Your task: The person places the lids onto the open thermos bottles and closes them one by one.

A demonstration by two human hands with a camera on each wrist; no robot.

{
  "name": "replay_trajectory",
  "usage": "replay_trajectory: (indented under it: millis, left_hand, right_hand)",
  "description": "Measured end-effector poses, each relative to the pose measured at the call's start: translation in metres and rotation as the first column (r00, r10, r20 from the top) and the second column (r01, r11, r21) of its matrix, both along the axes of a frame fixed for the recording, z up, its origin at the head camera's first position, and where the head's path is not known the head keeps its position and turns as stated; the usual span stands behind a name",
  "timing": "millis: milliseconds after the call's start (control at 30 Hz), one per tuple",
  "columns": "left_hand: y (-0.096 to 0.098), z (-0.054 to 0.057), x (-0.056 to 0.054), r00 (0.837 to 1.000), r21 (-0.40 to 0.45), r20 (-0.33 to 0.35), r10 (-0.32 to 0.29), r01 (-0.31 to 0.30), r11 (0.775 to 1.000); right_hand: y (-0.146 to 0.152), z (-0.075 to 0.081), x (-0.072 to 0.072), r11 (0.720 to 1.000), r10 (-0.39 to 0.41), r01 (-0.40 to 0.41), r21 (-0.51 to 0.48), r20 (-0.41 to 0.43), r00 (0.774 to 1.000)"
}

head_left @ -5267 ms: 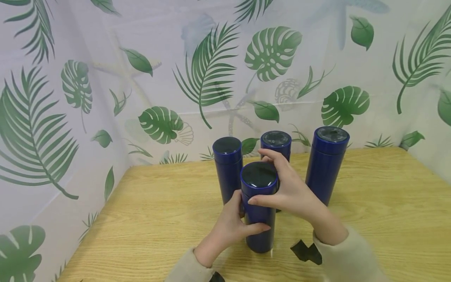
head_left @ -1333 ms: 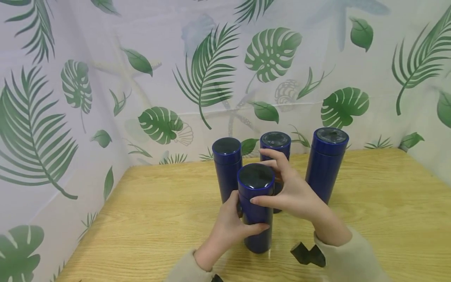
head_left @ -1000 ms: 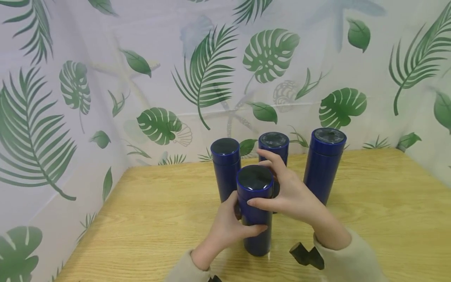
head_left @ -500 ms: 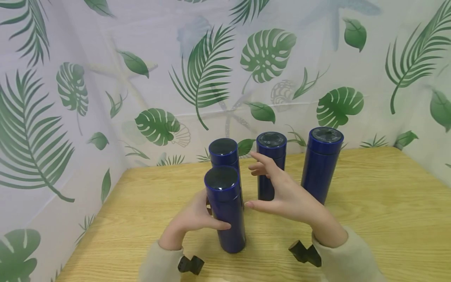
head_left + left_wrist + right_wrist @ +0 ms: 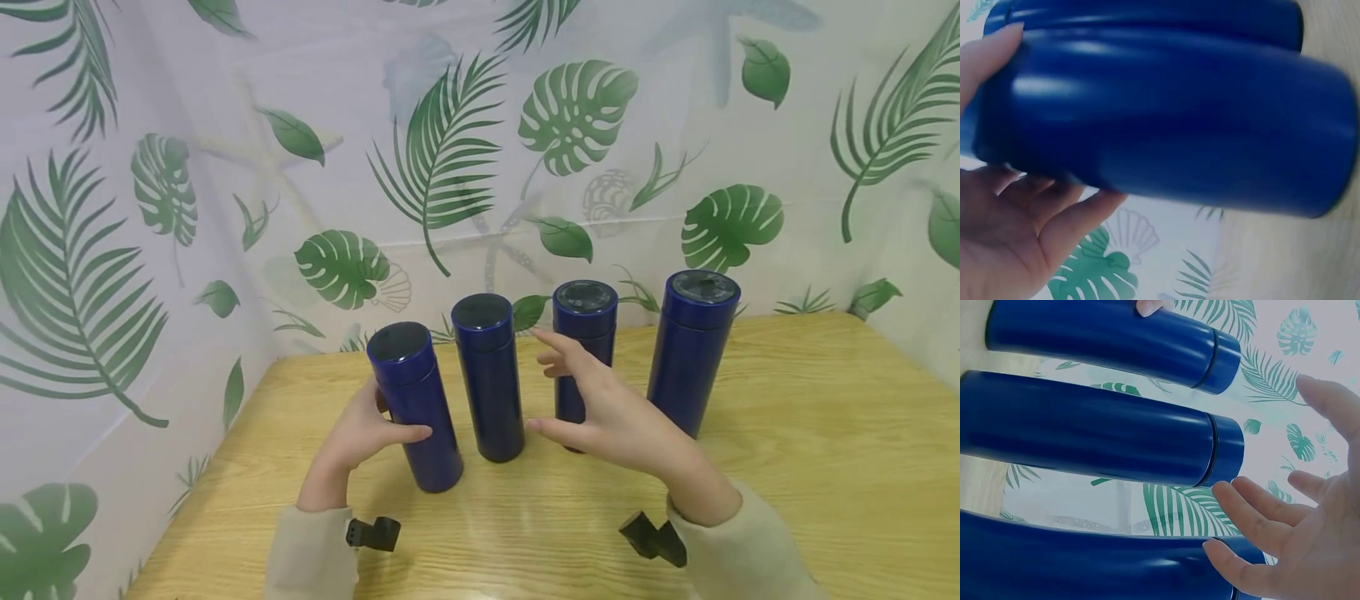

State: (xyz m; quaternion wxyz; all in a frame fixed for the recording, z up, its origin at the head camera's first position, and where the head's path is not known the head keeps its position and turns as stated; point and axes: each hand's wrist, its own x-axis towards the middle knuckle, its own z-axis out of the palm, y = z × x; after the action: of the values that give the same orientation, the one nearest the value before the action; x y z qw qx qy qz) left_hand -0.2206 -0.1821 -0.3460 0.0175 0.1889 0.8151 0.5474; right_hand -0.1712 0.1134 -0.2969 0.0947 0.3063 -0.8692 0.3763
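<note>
My left hand (image 5: pixel 358 435) holds a dark blue vacuum flask (image 5: pixel 422 412) with a black top, leftmost in the head view. The left wrist view shows thumb and fingers on opposite sides of this flask (image 5: pixel 1172 119). Just right of it stands a second blue flask (image 5: pixel 491 392). My right hand (image 5: pixel 618 417) hovers with its fingers spread, holding nothing, in front of a third flask (image 5: pixel 587 321) and partly hiding it. In the right wrist view the fingers of my right hand (image 5: pixel 1297 531) are apart around the lid ends of the flasks.
Another blue flask (image 5: pixel 692 354) stands at the right, its base close behind my right forearm. The wooden table (image 5: pixel 825 467) meets a leaf-printed cloth (image 5: pixel 465 167) at the back and left. Black devices (image 5: pixel 373 533) sit at both wrists.
My left hand has carried its flask left and farther back, from in front of the others to the left end. The right hand has let go of that flask and stays nearly in place.
</note>
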Motion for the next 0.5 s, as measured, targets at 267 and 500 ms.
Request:
replay_trajectory:
  millis: [267,500]
  left_hand:
    - [-0.0001,-0.0041,-0.0068,0.975,-0.021,-0.007,0.222,-0.223,0.975]
    - [-0.0030,-0.0073,-0.0089,0.962,-0.031,0.021,0.271,-0.270,0.962]
  right_hand:
    - [0.0010,-0.0009,-0.0015,1.000,-0.018,0.017,0.019,0.008,1.000]
    - [0.0004,-0.0008,-0.0020,1.000,-0.016,0.016,0.022,0.012,1.000]
